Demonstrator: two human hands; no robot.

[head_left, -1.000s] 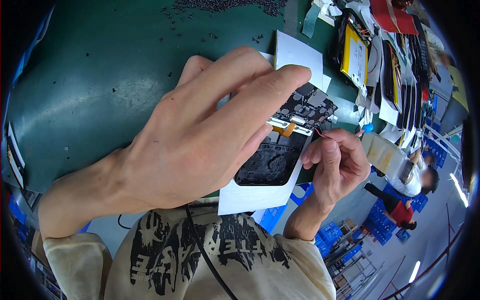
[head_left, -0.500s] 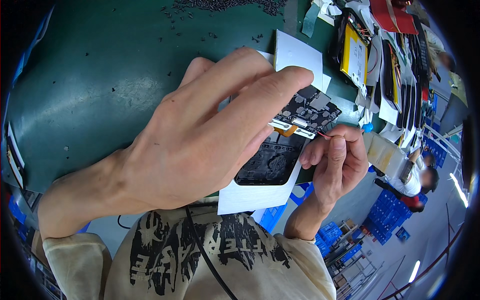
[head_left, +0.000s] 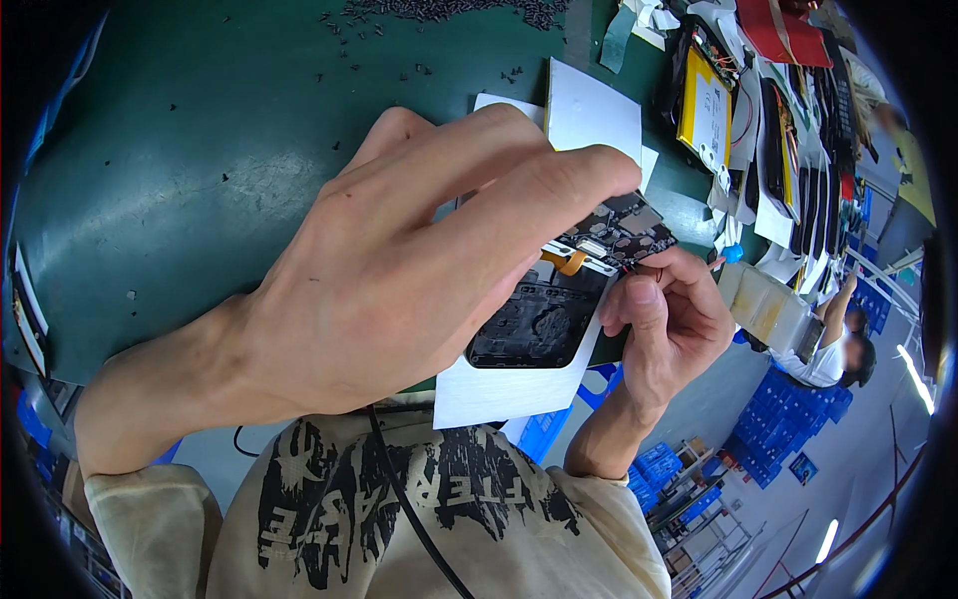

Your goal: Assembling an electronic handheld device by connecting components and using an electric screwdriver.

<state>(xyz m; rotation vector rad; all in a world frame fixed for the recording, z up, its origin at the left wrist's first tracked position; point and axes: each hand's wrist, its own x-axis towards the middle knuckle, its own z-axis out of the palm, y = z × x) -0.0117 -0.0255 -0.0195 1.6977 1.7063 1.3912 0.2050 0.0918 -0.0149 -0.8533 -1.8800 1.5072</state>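
Note:
My left hand [head_left: 369, 280] reaches across from the left. Its fingers are bent over a small black circuit board [head_left: 639, 225], gripping it at a tilt; the thumb is mostly hidden. An orange ribbon cable [head_left: 572, 263] shows at the board's near edge. Below it lies an open black plastic housing [head_left: 539, 319] with a moulded interior, resting on a white sheet [head_left: 499, 397]. At the board's right corner my right hand [head_left: 679, 319] is closed, thumb against bent fingers, around thin red and dark wires [head_left: 631, 268] that come off the board.
Small black screws [head_left: 439, 10] are heaped at the far edge of the green table [head_left: 180, 240], several scattered nearer. A white block [head_left: 594, 105] stands behind the board. On the right are yellow-edged battery packs [head_left: 707, 110], dark panels, papers and a clear container [head_left: 768, 307]. Another person [head_left: 828, 359] sits beyond.
The circuit board has tipped and dropped slightly, with my left fingers moving along. My right fingertips have come closer to its corner, and the red wire is now less stretched out.

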